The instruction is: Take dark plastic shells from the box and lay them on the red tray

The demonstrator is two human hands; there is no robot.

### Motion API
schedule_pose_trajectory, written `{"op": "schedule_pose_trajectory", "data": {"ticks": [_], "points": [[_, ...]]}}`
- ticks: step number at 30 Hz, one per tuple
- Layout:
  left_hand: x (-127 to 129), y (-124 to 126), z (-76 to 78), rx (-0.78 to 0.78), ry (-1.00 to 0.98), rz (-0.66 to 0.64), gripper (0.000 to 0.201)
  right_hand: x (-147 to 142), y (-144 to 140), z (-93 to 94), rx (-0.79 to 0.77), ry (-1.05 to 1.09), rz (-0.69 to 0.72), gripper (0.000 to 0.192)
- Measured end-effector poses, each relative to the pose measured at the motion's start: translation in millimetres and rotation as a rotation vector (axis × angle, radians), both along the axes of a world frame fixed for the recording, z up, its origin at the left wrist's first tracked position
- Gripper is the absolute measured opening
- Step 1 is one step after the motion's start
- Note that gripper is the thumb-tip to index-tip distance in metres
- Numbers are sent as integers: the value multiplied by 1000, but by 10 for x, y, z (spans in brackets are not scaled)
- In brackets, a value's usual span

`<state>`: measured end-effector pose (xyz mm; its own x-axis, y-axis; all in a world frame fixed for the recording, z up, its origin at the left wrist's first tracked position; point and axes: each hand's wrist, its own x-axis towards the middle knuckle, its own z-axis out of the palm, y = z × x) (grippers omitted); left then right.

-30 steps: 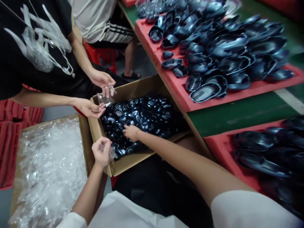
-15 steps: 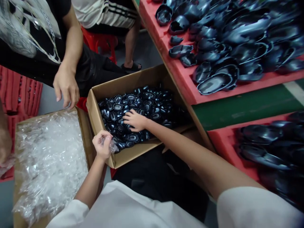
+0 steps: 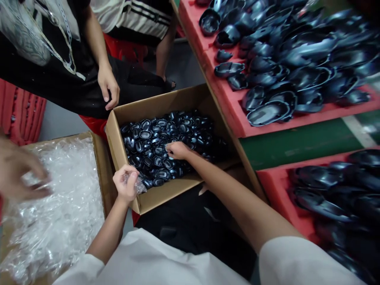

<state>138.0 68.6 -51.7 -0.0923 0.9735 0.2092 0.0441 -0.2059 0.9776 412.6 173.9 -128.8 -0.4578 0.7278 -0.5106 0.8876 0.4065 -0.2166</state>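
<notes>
A cardboard box [image 3: 123,147] in front of me holds a heap of small dark glossy plastic shells [image 3: 162,173]. Over its near left corner, my left hand [image 3: 126,183] is closed on a crumpled clear plastic bag [image 3: 139,185]. My right hand [image 3: 179,151] reaches down onto the middle of the heap, its fingers curled and pinched together at the shells. What lies between those fingertips, if anything, is too small to make out.
A second carton [image 3: 99,174] at left is heaped with clear plastic bags [image 3: 63,209]; a co-worker's blurred hand [image 3: 23,174] hovers over it. Another co-worker's hand [image 3: 109,88] hangs by the box's far corner. Red foam trays [image 3: 237,114] with larger dark shells [image 3: 268,113] stand at right.
My right hand has gone from spread fingers to a closed pinch, slightly right on the heap. One co-worker hand moved right towards the box; another came in over the bags.
</notes>
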Motion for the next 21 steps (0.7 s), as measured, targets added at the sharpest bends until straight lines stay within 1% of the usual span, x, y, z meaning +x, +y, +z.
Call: {"op": "schedule_pose_trajectory", "data": {"ticks": [3, 5, 8, 10, 11, 12, 13, 15, 16, 17, 19, 21], "points": [[-1, -7, -6, -20, 4, -1, 28, -218, -54, -53, -118, 22, 33, 24], [-1, -12, -14, -34, 15, 4, 30, -310, -73, -89, -150, 12, 28, 24], [-2, -10, -12, -50, 42, 14, 31, -339, -39, -60, -127, 37, -20, 13], [3, 3, 21, -38, 73, 22, 31, -292, 18, 41, -53, 76, -83, 10], [11, 14, 52, -28, 95, 24, 31, -253, 40, 114, 4, 107, -140, 13], [25, 28, 91, -22, 125, 20, 30, -208, 46, 197, 60, 170, -233, 16], [46, 45, 137, -27, 166, 1, 30, -162, 28, 287, 100, 279, -359, 19], [111, 86, 237, -72, 276, -95, 26, -88, -92, 466, 97, 624, -657, 25], [154, 111, 283, -109, 333, -150, 24, -69, -190, 549, 60, 829, -795, 29], [202, 138, 321, -151, 380, -192, 22, -65, -304, 624, 12, 1016, -900, 34], [306, 202, 363, -235, 396, -212, 28, -98, -539, 749, -61, 1254, -1001, 42], [403, 277, 362, -312, 313, -211, 39, -163, -734, 840, -87, 1368, -1033, 43]]}}
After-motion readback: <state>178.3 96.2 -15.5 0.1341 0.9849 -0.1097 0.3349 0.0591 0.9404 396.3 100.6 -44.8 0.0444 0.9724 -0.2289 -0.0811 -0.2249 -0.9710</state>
